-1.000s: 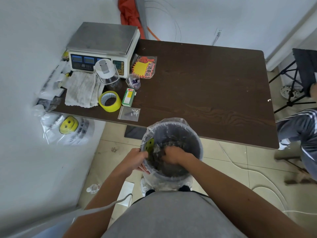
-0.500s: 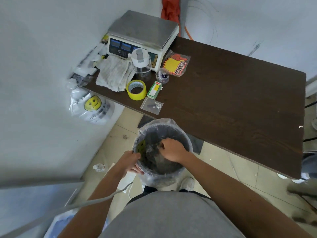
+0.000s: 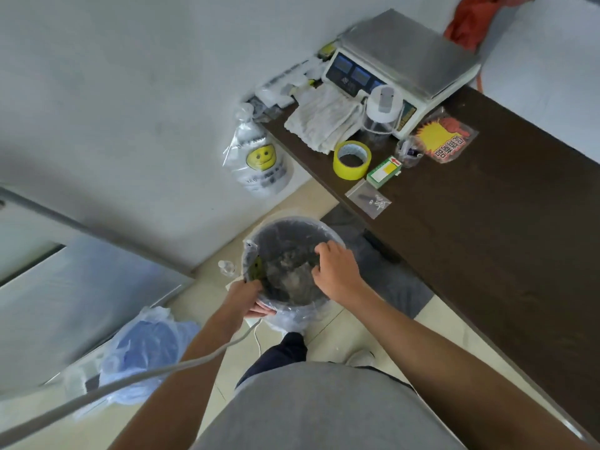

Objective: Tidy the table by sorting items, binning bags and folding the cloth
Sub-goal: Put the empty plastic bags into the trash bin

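On floor, near left of table (image 3: 487,254): bags (image 3: 289,276) pressed into bin (image 3: 293,222).
Left hand (image 3: 246,295) clenched on liner (image 3: 292,318) rim; right hand (image 3: 334,271) curled inside, grasp indeterminate. Risk: liner dragged off rim by downward push. Cloth (image 3: 324,121) on table, far left.

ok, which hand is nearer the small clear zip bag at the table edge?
Right. The right hand is over the table-side rim of the bin, below the zip bag in view. The left hand grips the opposite rim, farther away.
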`<action>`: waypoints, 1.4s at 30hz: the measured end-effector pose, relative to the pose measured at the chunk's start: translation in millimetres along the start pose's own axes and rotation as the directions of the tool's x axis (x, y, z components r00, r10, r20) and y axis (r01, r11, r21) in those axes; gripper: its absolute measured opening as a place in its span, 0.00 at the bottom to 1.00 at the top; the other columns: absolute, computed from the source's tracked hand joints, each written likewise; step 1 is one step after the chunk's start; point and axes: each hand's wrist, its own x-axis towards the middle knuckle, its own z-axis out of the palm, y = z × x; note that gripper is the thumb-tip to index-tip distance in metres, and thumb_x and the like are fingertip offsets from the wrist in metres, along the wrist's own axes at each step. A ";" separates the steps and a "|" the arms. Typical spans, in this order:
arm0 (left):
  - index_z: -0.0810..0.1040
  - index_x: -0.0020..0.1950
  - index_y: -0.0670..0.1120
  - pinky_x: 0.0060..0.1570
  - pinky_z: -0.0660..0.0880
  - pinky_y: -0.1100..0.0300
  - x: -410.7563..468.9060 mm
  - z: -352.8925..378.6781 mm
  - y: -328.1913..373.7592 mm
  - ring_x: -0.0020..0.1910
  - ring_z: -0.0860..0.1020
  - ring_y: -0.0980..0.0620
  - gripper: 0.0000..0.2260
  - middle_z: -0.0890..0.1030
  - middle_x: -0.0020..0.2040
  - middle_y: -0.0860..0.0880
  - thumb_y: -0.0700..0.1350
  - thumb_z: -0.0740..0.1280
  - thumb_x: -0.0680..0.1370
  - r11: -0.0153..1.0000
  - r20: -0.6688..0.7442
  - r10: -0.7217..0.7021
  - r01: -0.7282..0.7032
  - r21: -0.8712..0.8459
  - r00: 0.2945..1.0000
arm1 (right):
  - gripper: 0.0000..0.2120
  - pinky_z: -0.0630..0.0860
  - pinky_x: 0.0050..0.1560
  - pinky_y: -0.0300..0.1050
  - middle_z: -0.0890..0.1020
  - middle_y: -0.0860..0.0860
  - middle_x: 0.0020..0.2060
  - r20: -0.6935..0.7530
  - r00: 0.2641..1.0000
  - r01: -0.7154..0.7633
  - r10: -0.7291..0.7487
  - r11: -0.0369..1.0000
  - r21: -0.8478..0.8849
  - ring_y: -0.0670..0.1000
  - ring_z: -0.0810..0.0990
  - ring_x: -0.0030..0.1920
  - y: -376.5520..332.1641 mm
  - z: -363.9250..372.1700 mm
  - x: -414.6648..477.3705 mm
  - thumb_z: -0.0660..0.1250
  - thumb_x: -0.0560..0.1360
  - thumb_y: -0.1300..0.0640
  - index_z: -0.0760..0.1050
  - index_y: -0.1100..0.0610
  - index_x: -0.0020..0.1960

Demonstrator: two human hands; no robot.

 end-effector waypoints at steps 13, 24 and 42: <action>0.72 0.50 0.36 0.30 0.82 0.56 14.1 -33.5 -32.2 0.25 0.83 0.47 0.08 0.82 0.26 0.41 0.38 0.56 0.82 0.937 -0.152 -0.124 0.066 -0.342 0.981 | 0.27 0.76 0.48 0.46 0.78 0.54 0.61 0.380 0.897 -0.364 0.228 0.868 0.338 0.53 0.81 0.53 -31.2 18.9 35.6 0.67 0.77 0.51 0.66 0.59 0.73; 0.72 0.51 0.43 0.39 0.84 0.54 74.3 -57.1 -20.0 0.31 0.86 0.47 0.05 0.85 0.33 0.41 0.41 0.58 0.83 0.915 -0.090 -0.123 0.078 -0.395 0.988 | 0.11 0.83 0.51 0.56 0.82 0.53 0.47 0.447 0.840 -0.494 0.309 0.776 0.391 0.54 0.85 0.44 -41.0 61.1 96.8 0.65 0.77 0.56 0.73 0.57 0.58; 0.69 0.71 0.38 0.32 0.79 0.57 311.3 -48.8 -48.4 0.30 0.85 0.46 0.16 0.84 0.40 0.42 0.41 0.61 0.83 0.903 0.034 -0.228 0.224 -0.365 0.973 | 0.12 0.81 0.40 0.49 0.83 0.55 0.45 0.514 0.706 -0.672 0.487 0.689 0.271 0.55 0.86 0.42 16.5 231.5 230.9 0.65 0.74 0.60 0.73 0.58 0.57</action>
